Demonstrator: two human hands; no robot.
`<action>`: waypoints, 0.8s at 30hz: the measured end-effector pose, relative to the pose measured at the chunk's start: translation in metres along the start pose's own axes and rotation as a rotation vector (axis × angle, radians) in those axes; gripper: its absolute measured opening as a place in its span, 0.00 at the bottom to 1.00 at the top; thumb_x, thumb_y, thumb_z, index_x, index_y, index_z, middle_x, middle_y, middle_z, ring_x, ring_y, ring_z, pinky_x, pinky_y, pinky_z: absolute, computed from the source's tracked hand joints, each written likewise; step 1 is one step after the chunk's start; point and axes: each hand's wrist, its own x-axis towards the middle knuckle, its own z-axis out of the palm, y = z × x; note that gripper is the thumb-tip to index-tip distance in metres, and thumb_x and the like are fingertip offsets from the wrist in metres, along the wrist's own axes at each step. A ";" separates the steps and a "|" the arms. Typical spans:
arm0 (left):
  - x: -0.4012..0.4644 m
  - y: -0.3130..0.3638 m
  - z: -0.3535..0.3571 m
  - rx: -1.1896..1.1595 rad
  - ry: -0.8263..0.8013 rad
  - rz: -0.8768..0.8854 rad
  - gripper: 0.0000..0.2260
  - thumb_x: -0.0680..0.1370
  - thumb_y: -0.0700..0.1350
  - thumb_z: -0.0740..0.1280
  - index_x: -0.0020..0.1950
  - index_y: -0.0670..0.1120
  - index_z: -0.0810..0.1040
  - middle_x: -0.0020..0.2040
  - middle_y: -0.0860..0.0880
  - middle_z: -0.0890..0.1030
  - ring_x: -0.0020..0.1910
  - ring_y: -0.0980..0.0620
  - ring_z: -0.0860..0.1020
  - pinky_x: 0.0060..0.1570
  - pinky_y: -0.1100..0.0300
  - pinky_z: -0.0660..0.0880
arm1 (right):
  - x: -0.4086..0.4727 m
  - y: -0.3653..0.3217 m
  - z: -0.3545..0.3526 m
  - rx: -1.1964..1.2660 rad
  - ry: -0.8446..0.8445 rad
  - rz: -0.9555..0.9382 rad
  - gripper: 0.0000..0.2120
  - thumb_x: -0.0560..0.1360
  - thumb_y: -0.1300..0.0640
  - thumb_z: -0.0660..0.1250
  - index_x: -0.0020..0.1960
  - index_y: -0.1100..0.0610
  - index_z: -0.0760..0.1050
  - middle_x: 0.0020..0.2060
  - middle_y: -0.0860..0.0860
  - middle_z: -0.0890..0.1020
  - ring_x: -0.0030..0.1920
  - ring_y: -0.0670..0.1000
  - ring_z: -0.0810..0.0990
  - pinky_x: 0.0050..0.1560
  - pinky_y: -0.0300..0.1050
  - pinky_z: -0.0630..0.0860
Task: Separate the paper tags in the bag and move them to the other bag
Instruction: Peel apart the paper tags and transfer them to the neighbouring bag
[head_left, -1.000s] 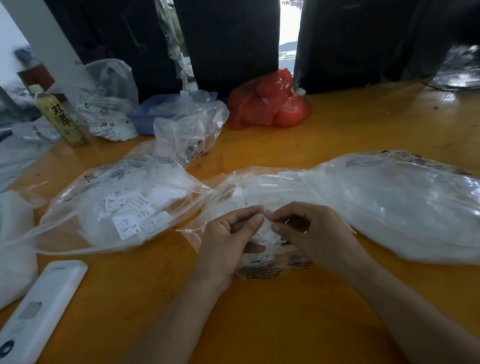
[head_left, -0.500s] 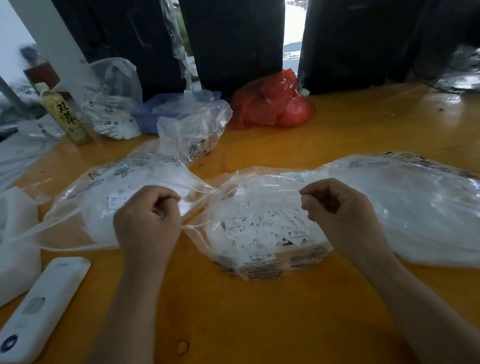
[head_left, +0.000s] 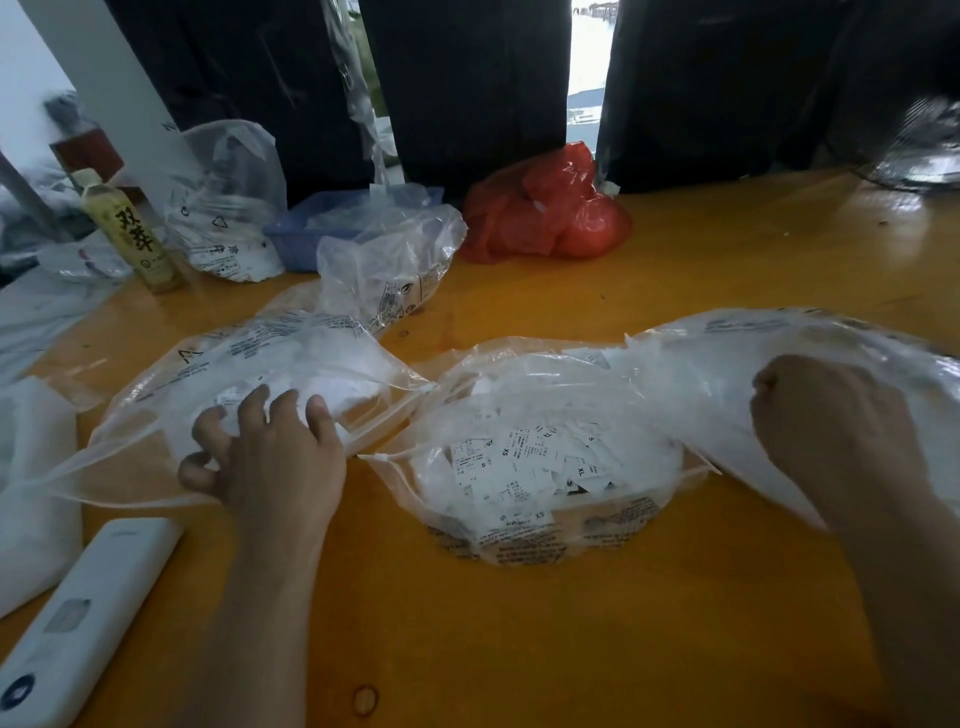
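Observation:
A clear zip bag lies open in the middle of the orange table, full of small white paper tags printed with sizes. To its left lies a second clear bag with white tags inside. My left hand rests at that bag's open mouth with its fingers spread and nothing in them. On the right is a third, larger clear bag. My right hand hovers over it, back upward. Its fingers are curled tight as on a small tag, which the hand hides.
A white remote-like device and a white packet lie at the near left. A tea bottle, a blue tray, more clear bags and a red bag stand at the back.
My hands have parted from the middle bag. The left went to the left bag and spread its fingers. The right swung out over the right bag, still curled.

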 end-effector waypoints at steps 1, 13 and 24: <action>-0.004 0.004 0.002 -0.030 0.054 0.033 0.20 0.86 0.55 0.55 0.68 0.48 0.80 0.75 0.46 0.73 0.75 0.40 0.58 0.65 0.39 0.59 | 0.003 0.007 0.003 -0.080 -0.053 0.003 0.11 0.79 0.63 0.63 0.54 0.56 0.83 0.47 0.55 0.86 0.47 0.58 0.81 0.47 0.51 0.78; -0.078 0.077 0.025 -0.719 -0.051 0.764 0.16 0.86 0.49 0.56 0.53 0.46 0.83 0.49 0.54 0.80 0.50 0.56 0.78 0.55 0.54 0.77 | 0.005 0.003 0.009 0.118 0.115 0.014 0.09 0.79 0.64 0.68 0.56 0.59 0.83 0.52 0.58 0.86 0.52 0.61 0.83 0.47 0.50 0.76; -0.087 0.082 0.023 -1.156 -0.715 0.548 0.18 0.79 0.71 0.62 0.63 0.65 0.78 0.53 0.59 0.86 0.54 0.58 0.84 0.53 0.67 0.79 | -0.059 -0.082 0.014 1.268 -0.251 -0.417 0.11 0.78 0.61 0.72 0.56 0.47 0.79 0.41 0.49 0.86 0.43 0.52 0.86 0.45 0.46 0.84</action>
